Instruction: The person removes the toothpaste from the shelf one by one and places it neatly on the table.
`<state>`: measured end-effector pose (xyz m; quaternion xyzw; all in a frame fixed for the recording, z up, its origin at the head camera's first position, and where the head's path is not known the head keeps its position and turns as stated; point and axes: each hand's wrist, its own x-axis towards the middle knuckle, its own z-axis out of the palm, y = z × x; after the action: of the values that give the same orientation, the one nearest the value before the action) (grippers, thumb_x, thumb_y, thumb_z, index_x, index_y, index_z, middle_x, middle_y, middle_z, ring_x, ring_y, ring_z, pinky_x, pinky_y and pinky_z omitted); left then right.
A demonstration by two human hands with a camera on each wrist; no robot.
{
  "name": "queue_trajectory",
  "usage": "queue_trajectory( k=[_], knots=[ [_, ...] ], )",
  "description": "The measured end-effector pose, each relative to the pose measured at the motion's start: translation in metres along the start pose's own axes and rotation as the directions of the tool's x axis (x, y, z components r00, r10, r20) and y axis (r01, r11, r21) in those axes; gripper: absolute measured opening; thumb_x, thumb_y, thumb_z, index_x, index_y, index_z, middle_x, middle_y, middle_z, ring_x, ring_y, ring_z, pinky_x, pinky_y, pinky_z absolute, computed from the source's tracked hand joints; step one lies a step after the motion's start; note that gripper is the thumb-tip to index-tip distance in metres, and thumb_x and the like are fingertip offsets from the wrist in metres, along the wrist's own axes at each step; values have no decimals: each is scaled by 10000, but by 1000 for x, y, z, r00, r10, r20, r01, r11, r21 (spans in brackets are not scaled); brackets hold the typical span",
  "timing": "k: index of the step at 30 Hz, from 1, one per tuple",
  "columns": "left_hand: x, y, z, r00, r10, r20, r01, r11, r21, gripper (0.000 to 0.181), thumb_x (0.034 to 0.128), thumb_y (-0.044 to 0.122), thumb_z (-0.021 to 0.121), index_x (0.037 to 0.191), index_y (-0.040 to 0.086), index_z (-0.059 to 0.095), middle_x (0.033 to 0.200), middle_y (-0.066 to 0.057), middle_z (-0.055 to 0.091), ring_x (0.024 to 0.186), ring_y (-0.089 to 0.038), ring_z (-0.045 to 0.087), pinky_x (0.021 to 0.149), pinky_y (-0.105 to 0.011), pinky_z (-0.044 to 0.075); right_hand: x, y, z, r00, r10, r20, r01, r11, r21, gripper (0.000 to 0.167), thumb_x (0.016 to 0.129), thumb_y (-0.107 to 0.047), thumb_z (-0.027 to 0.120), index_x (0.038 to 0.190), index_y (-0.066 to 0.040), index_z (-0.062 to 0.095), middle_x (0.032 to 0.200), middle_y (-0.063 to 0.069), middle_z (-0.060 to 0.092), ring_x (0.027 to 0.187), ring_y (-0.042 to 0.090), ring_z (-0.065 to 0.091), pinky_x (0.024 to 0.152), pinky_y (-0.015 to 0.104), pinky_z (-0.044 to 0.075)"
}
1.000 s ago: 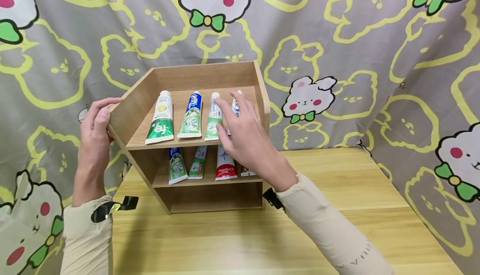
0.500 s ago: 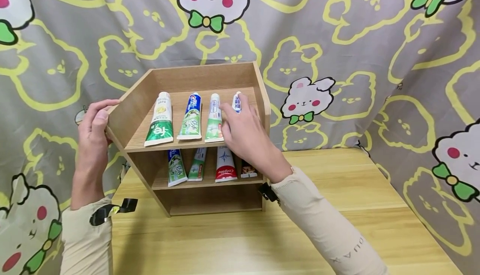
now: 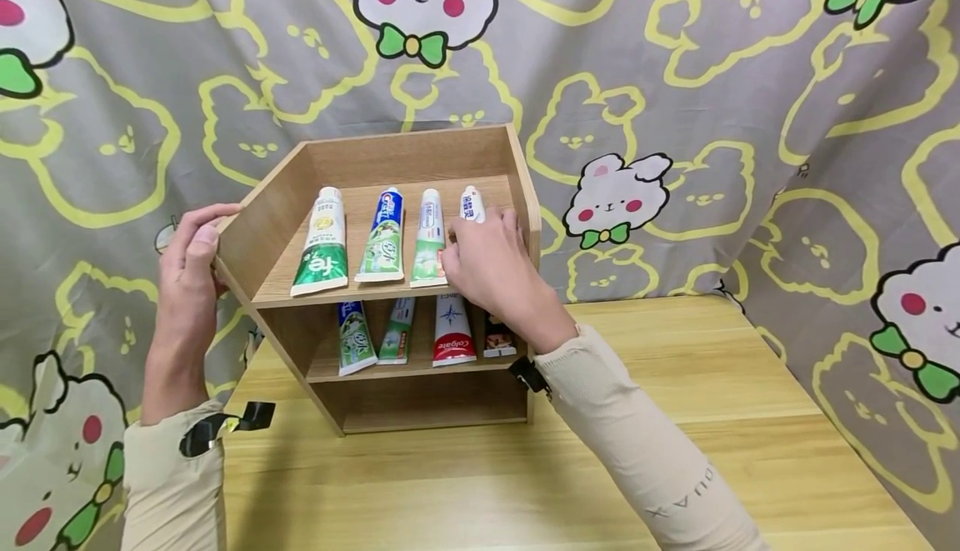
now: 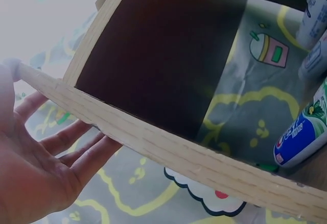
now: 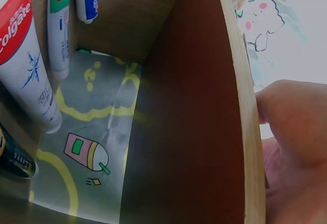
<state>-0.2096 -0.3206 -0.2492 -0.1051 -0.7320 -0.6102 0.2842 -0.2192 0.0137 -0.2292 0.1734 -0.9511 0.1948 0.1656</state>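
We've got our left hand [image 3: 187, 259] wrapped around the outer edge of the wooden shelf unit [image 3: 273, 192], thumb on the side panel, fingers reaching behind it. Our right hand [image 3: 495, 263] is curled over the lower part of the white toothpaste tube [image 3: 471, 203], gripping it, though we can't see the fingertips. That tube lies far right on the top shelf, cap end toward the back. Left of it, each a bit apart, are a slim white-and-green tube [image 3: 428, 238], a blue-and-green Crest tube [image 3: 384, 238] and a wide tube marked "fe" [image 3: 321, 242]. One level down we can see a red-and-white Colgate tube [image 3: 453, 330] with a dark tube [image 3: 498, 338] to its right. The whole unit stands on a light wood table [image 3: 675, 393].
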Motion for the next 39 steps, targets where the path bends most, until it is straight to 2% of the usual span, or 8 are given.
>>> queue_trajectory(
  k=[3, 6, 11, 16, 19, 23, 30, 39],
  knots=[
    [-1, -1, -2, 1000, -9, 8, 9, 999, 48, 404, 1055, 301, 431, 1388, 176, 620, 1305, -69, 505, 1045, -240, 518, 712, -261, 491, 2, -1, -1, 1000, 7, 11, -7, 1000, 3, 136, 955, -176, 555, 938, -114, 675, 957, 139, 582, 1022, 363, 463, 918, 475, 369],
    [-1, -2, -2, 1000, -6, 14, 5, 996, 84, 412, 1057, 303, 414, 1402, 192, 610, 1318, -48, 501, 1060, -238, 516, 724, -259, 494, 3, -1, -1, 998, 46, 33, -48, 997, 65, 154, 961, -174, 559, 1001, -96, 687, 1063, 170, 566, 1065, 341, 463, 959, 472, 400],
    [0, -2, -2, 1000, 10, 18, -11, 998, 57, 412, 1051, 288, 419, 1397, 176, 613, 1321, -58, 501, 1062, -245, 516, 719, -259, 501, 2, 0, -2, 995, 89, 39, -94, 981, 171, 262, 976, -173, 569, 1185, -75, 694, 1295, 217, 559, 1147, 337, 438, 970, 489, 445],
    [0, -2, -2, 1000, 15, 17, -16, 1000, 25, 404, 1051, 288, 432, 1384, 164, 623, 1297, -75, 509, 1032, -250, 529, 696, -249, 512, -2, 2, 0, 998, 49, -48, -35, 965, 260, 351, 951, -93, 560, 1283, -43, 661, 1220, 131, 667, 1058, 284, 471, 818, 402, 467],
    [-1, -1, -1, 1000, 20, 21, -20, 999, 31, 404, 1056, 290, 427, 1388, 164, 620, 1292, -77, 510, 1026, -250, 534, 693, -242, 516, -6, 4, 1, 995, 52, -90, -20, 948, 318, 373, 953, -88, 521, 1303, -52, 645, 1165, 141, 605, 984, 261, 461, 733, 367, 443],
    [-2, -1, -1, 1000, 21, 20, -22, 999, 45, 407, 1060, 299, 425, 1396, 169, 616, 1297, -69, 513, 1035, -251, 535, 699, -244, 516, -10, 5, 2, 991, 65, -115, -11, 909, 417, 392, 997, -108, 479, 1356, -70, 632, 1157, 150, 530, 972, 256, 449, 709, 357, 421],
    [-1, -1, -4, 1000, 19, 18, -19, 1000, 6, 405, 1051, 282, 438, 1386, 145, 621, 1305, -88, 504, 1037, -255, 532, 693, -252, 516, -16, 8, -1, 992, 63, -111, 16, 804, 595, 472, 984, -65, 520, 1449, -113, 585, 1224, 143, 541, 947, 259, 494, 715, 364, 442],
    [3, -1, -5, 999, 30, 31, -29, 999, -33, 386, 1049, 263, 473, 1359, 107, 640, 1266, -108, 541, 984, -259, 546, 660, -252, 525, -28, 11, -2, 987, -22, -160, 126, 720, 682, 513, 961, -26, 598, 1464, -120, 562, 1282, 104, 552, 1028, 221, 589, 770, 324, 541]
  ],
)
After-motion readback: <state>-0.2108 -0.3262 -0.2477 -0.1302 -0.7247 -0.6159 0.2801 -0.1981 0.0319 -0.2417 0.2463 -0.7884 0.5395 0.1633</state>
